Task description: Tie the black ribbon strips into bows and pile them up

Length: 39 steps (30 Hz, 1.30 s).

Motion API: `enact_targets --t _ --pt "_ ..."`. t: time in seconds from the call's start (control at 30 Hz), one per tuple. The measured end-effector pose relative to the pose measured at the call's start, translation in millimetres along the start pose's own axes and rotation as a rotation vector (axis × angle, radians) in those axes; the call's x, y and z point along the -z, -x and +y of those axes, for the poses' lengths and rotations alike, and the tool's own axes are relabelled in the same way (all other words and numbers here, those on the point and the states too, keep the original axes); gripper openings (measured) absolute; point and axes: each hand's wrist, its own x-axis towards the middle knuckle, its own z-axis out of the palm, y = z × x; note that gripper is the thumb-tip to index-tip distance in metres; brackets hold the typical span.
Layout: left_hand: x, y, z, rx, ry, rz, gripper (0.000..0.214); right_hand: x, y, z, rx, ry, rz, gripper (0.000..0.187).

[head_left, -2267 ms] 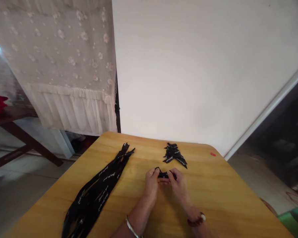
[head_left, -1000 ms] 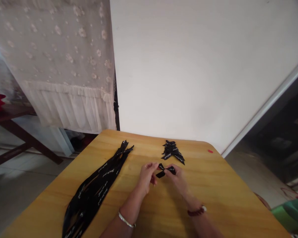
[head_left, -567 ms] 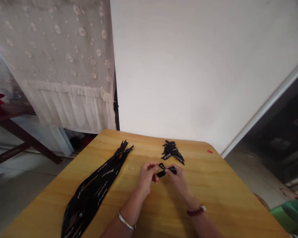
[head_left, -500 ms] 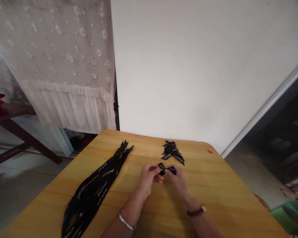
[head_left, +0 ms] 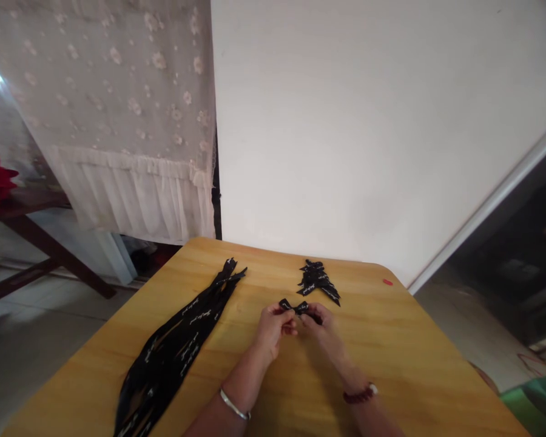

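Observation:
A small black ribbon bow [head_left: 295, 307] with white lettering is held between my two hands, just above the table. My left hand [head_left: 275, 326] pinches it near the knot with thumb and fingers. On the other side, my right hand [head_left: 322, 325] grips the right part of the bow, and the fingers hide some of the ribbon. Beyond the hands lies a small pile of black bows [head_left: 317, 280] with the same white print. To the left stretches a long bundle of black printed ribbons [head_left: 177, 346], loosely gathered.
The wooden table [head_left: 250, 376] stands against a white panel [head_left: 368, 133]. A small red piece [head_left: 387, 282] lies near its far right corner. A lace curtain [head_left: 136, 115] hangs at the left, with a dark wooden stand [head_left: 50, 249] beside it. Something green [head_left: 537, 403] is at the lower right.
The bow has turned between my fingers, its loops now pointing up. My left fingers have shifted from its left loop to near the knot. The view has moved slightly.

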Motion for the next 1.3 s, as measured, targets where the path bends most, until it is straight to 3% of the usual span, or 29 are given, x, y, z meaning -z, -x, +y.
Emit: enact_targets --t 0.23,0.43,0.57,0.7,0.93,1.3 --pt "1.6 -1.1 3.0 0.003 0.014 0.008 0.017 -0.1 1.7 -4.0 -0.028 0.088 0.002 0.01" --pt "0.3 0.3 6.1 0.087 0.097 0.005 0.012 -0.2 1.1 0.8 -0.009 0.095 -0.037 0.008" --pt "1.5 -0.1 5.7 0.086 0.075 0.006 0.007 4.3 -2.0 6.0 -0.053 0.026 0.039 0.009" --pt "2.2 1.1 1.7 0.119 0.002 -0.09 0.009 7.1 -1.9 -0.5 -0.096 -0.008 0.12 0.019" --pt "2.0 5.9 -3.4 0.224 -0.125 -0.283 0.014 4.3 4.1 -14.6 -0.096 -0.034 -0.041 0.029" --pt "2.1 7.6 -2.8 0.232 -0.202 -0.352 0.017 7.1 3.3 -12.5 -0.049 0.003 -0.153 0.02"
